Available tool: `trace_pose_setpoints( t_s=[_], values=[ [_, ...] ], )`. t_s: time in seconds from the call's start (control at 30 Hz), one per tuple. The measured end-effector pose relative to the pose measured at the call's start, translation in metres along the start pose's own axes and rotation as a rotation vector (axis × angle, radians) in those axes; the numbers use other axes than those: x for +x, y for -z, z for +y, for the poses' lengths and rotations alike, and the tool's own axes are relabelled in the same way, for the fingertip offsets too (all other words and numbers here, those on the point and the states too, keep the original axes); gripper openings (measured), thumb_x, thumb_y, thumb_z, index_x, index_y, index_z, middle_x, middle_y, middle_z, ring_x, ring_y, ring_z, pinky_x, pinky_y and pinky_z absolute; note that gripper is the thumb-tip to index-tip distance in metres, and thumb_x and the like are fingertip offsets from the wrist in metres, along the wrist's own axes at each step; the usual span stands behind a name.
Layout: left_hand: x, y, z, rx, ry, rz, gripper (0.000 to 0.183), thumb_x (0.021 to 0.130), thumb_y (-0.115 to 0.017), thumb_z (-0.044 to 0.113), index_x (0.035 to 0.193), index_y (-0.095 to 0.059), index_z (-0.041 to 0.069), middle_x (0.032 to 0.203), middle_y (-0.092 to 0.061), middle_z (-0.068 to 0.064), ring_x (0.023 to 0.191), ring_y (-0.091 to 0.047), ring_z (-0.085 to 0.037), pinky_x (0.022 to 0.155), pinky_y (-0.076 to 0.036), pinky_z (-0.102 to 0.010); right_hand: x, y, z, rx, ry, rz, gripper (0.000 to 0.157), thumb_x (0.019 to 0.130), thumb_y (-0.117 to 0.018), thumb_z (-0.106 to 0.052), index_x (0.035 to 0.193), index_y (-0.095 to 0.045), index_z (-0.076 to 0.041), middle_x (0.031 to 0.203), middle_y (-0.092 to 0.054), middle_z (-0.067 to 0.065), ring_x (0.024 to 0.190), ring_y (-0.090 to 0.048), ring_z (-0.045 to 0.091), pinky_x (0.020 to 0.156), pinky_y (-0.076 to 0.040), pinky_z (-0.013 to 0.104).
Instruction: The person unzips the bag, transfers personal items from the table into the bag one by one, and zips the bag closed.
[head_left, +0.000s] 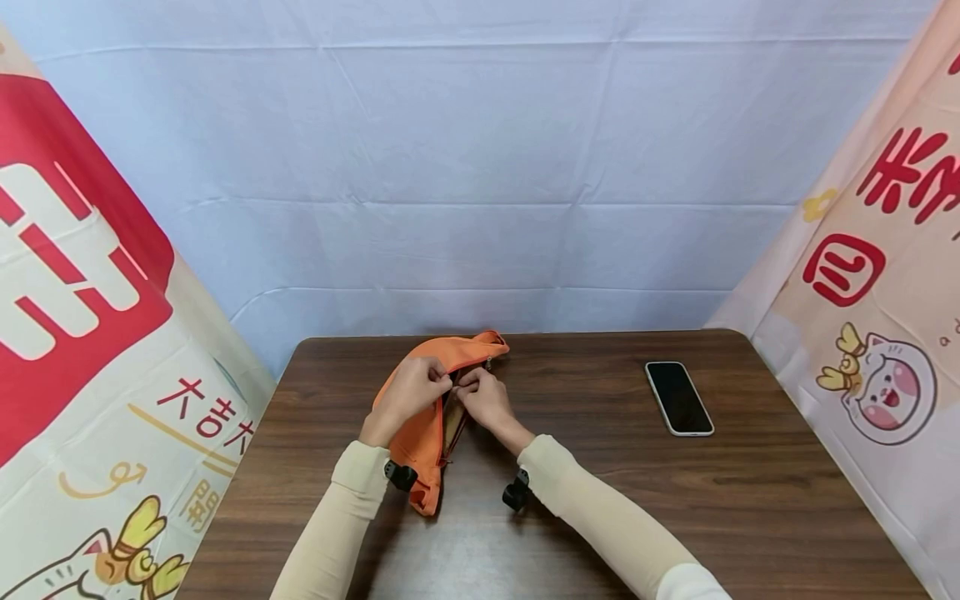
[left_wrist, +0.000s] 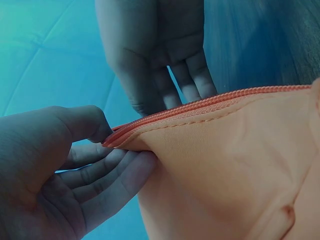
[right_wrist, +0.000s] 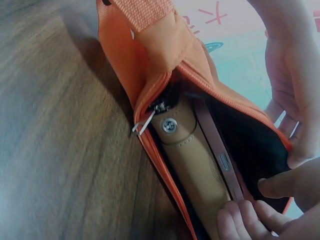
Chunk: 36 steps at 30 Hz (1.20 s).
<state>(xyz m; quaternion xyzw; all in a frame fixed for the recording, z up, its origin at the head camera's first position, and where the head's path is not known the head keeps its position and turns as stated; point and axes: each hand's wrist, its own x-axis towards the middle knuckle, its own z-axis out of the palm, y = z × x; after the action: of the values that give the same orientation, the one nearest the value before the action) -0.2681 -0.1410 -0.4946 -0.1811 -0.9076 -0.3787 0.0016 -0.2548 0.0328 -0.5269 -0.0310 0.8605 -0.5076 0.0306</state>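
Note:
An orange zippered bag (head_left: 420, 439) stands on the table with its mouth unzipped. My left hand (head_left: 409, 390) pinches the zipper edge, thumb on one side and fingers on the other, holding that side away. My right hand (head_left: 483, 397) reaches into the mouth. In the right wrist view, its fingers (right_wrist: 239, 220) touch the end of a thin pinkish slab (right_wrist: 220, 150) with a side button, while the thumb stands apart against the dark lining (right_wrist: 240, 135). Beside the slab is a tan leather case (right_wrist: 192, 165) with a metal snap. The lower ends of both are hidden.
A phone (head_left: 679, 398) with a pale rim lies screen up on the right of the brown wooden table (head_left: 585, 500). Behind the table hangs a white cloth (head_left: 480, 167). Printed banners stand at left and right. The bag's zipper pull (right_wrist: 145, 122) hangs at one end.

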Motion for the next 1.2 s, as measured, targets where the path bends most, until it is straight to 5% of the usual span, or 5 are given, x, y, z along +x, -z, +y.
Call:
trace_pose_setpoints(
  t_s=[1.2],
  values=[
    [-0.002,0.002,0.002,0.016,0.012,0.018,0.007,0.102,-0.069,0.01,0.098,-0.073,0.007,0.088,-0.071,-0.005,0.069,-0.059,-0.013,0.068,-0.05,-0.031,0.01,0.057,0.017,-0.131,0.021,0.063,0.025,0.102,-0.072,-0.021,0.12,-0.068,-0.003,0.114,-0.075,0.014,0.104,-0.072,0.03,0.089,-0.059,0.048]
  ],
)
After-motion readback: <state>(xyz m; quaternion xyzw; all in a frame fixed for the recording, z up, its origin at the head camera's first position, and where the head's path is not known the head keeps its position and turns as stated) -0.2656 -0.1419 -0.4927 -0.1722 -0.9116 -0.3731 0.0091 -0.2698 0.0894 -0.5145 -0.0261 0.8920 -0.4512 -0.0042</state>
